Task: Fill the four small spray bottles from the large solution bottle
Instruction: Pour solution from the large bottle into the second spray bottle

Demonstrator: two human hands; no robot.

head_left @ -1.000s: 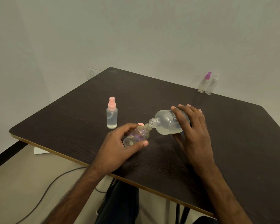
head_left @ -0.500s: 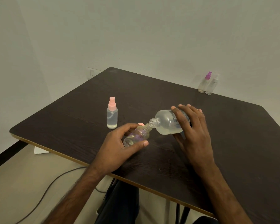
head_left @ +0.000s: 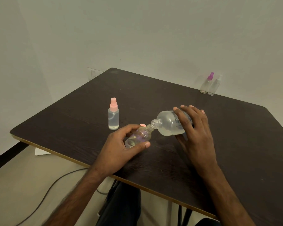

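Your dark wood tabletop (head_left: 235,144) sits in a pale-walled corner.
Behind its far left corner you have a white wall plate (head_left: 93,73) set in the wall (head_left: 137,38). Down to your left, a grey cable (head_left: 66,173) curves across the beige floor (head_left: 23,185) and passes under the tabletop's near edge. A white scrap (head_left: 41,151) lies just below that edge, and a black baseboard (head_left: 7,156) runs along the wall's foot.

- The left hand (head_left: 119,147) wraps the tilted spray bottle (head_left: 140,137) and hides its base and near side.
- The right hand (head_left: 194,132), gripping the large solution bottle (head_left: 167,124), covers its far half; the label print is too small to read.
- Only a sliver of a pink cap (head_left: 142,125) shows behind the left fingers.
- Far right, the liquid levels in the purple-capped bottle (head_left: 207,84) and the white-capped bottle (head_left: 214,85) cannot be told.
- The table (head_left: 235,144) is cut off at the right edge.
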